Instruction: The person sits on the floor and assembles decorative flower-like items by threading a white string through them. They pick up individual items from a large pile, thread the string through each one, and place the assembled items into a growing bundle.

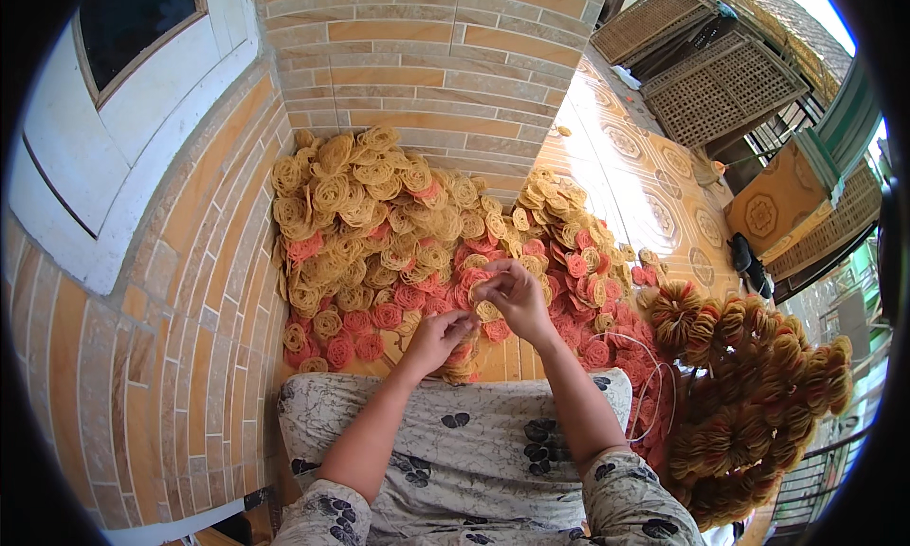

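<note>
My right hand (518,302) is closed, with fingers and thumb pinched at a yellow lacy rosette (487,312). Just left of and below it, my left hand (439,345) is pinched too; whatever lies between its fingertips is too small to make out. The two sets of fingertips nearly meet. Directly beyond them spreads a heap of loose rosettes, with yellow ones (332,205) piled high at the back left and pink ones (365,349) mostly nearer and to the right. A few yellow and pink rosettes (462,364) sit below my hands, by my lap.
A thin white cord (675,394) loops over pink rosettes at my right. Beside it stands a large bundle of packed yellow and red rosettes (749,394). Brick-patterned walls (408,72) close in ahead and left. Woven racks (725,86) and a dark sandal (749,264) are farther right.
</note>
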`<state>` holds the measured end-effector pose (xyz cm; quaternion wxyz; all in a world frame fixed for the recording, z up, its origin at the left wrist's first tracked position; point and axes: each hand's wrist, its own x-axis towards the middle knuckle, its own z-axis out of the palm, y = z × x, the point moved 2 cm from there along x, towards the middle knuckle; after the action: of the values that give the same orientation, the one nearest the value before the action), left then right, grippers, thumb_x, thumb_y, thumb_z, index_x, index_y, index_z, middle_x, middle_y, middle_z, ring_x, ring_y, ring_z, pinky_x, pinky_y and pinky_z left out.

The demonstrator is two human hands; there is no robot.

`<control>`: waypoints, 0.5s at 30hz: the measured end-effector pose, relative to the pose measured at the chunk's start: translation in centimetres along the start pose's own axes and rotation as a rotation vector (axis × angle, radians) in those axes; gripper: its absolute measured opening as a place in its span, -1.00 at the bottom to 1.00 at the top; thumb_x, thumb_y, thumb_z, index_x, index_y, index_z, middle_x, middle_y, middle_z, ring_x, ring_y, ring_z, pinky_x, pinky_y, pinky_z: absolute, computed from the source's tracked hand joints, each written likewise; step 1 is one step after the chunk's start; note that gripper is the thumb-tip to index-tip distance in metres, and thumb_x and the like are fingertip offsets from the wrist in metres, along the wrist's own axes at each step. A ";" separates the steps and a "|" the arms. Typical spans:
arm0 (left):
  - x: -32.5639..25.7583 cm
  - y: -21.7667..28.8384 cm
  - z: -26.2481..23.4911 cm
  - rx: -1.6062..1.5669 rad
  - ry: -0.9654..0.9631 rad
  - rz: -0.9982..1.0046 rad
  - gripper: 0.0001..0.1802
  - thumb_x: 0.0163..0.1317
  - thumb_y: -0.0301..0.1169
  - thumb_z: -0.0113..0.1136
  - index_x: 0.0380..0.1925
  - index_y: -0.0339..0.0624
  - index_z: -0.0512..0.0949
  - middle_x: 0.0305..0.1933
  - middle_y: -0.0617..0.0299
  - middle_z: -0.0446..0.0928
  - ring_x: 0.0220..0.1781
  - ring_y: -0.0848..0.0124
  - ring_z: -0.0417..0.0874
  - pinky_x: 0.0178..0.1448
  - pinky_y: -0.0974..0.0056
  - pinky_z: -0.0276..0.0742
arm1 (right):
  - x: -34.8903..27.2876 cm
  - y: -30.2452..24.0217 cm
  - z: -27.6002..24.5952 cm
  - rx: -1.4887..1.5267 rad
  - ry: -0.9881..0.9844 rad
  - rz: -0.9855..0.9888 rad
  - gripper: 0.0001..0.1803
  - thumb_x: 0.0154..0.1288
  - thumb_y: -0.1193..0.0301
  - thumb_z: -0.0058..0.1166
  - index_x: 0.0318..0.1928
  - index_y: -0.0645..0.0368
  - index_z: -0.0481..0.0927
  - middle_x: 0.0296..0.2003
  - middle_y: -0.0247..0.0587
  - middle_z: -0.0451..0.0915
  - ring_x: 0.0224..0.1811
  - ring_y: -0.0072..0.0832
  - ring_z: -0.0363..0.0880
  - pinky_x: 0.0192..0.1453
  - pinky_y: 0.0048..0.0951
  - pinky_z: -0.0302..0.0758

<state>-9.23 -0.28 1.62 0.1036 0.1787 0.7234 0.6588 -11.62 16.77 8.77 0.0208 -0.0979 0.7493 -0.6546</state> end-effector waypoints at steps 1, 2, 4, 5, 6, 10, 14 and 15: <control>0.1 -0.5 0.4 0.051 -0.016 -0.051 -0.69 0.35 -0.28 0.07 -0.09 -0.29 0.59 -0.25 0.14 0.68 -0.20 0.39 0.70 -0.06 0.33 0.54 | 0.3 0.7 -0.4 0.081 0.063 -0.022 -0.68 0.26 0.59 0.12 0.01 0.27 0.39 -0.34 -0.23 0.63 -0.27 -0.55 0.61 -0.15 -0.51 0.53; 0.1 -1.1 0.5 0.092 0.020 -0.060 -0.71 0.34 -0.30 0.08 -0.11 -0.29 0.60 -0.28 0.14 0.68 -0.22 0.39 0.70 -0.08 0.34 0.54 | 0.8 1.6 -1.0 0.154 0.128 -0.017 -0.69 0.26 0.58 0.13 0.00 0.27 0.40 -0.35 -0.25 0.63 -0.28 -0.55 0.61 -0.17 -0.53 0.52; 0.1 -2.4 0.0 0.164 0.038 -0.164 -0.75 0.33 -0.34 0.10 -0.15 -0.27 0.62 -0.34 0.14 0.68 -0.25 0.40 0.70 -0.12 0.35 0.54 | 1.5 4.1 -2.1 0.259 0.227 0.069 -0.68 0.28 0.46 0.14 0.00 0.28 0.42 -0.29 -0.17 0.61 -0.20 -0.46 0.61 -0.12 -0.46 0.52; 0.3 -3.0 -0.7 0.200 0.075 -0.204 -0.77 0.32 -0.37 0.11 -0.18 -0.30 0.63 -0.35 0.17 0.69 -0.26 0.44 0.69 -0.12 0.37 0.54 | 1.7 5.5 -2.4 -0.109 0.206 0.145 -0.65 0.26 0.41 0.17 0.00 0.27 0.42 -0.24 -0.11 0.60 -0.15 -0.41 0.60 -0.09 -0.40 0.52; 0.4 -3.6 -1.2 0.047 0.056 -0.246 -0.76 0.32 -0.36 0.11 -0.19 -0.31 0.63 -0.34 0.20 0.69 -0.26 0.47 0.68 -0.11 0.37 0.53 | 1.8 6.8 -2.5 -0.448 0.162 0.187 -0.61 0.24 0.36 0.19 0.00 0.27 0.43 -0.20 -0.05 0.58 -0.10 -0.35 0.59 -0.06 -0.34 0.51; 0.4 -4.9 -2.4 -0.115 -0.072 -0.366 -0.73 0.32 -0.33 0.14 -0.17 -0.33 0.63 -0.30 0.23 0.69 -0.23 0.55 0.65 -0.04 0.42 0.51 | 1.1 11.4 -2.5 -1.066 0.051 0.249 -0.50 0.03 0.23 0.37 -0.09 0.25 0.51 -0.24 -0.02 0.58 -0.18 -0.26 0.58 -0.07 -0.28 0.52; 0.1 -5.0 -2.1 -0.149 -0.088 -0.372 -0.74 0.31 -0.32 0.16 -0.19 -0.30 0.63 -0.29 0.24 0.69 -0.23 0.57 0.65 -0.07 0.43 0.52 | 2.2 12.9 -3.4 -0.299 0.146 0.435 -0.71 0.11 0.43 0.31 -0.22 0.30 0.52 -0.38 -0.24 0.60 -0.38 -0.55 0.56 -0.26 -0.52 0.49; 0.1 -5.0 -2.1 -0.135 -0.070 -0.368 -0.75 0.31 -0.32 0.16 -0.20 -0.30 0.63 -0.29 0.24 0.69 -0.24 0.58 0.66 -0.08 0.43 0.52 | 2.4 12.7 -3.6 -0.179 0.136 0.399 -0.73 0.14 0.44 0.30 -0.23 0.30 0.52 -0.38 -0.24 0.61 -0.38 -0.55 0.56 -0.26 -0.52 0.49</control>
<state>-10.77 -2.46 -3.09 0.2593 0.0588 0.6940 0.6691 -16.08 21.41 -2.99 0.0906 0.0953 0.8086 -0.5735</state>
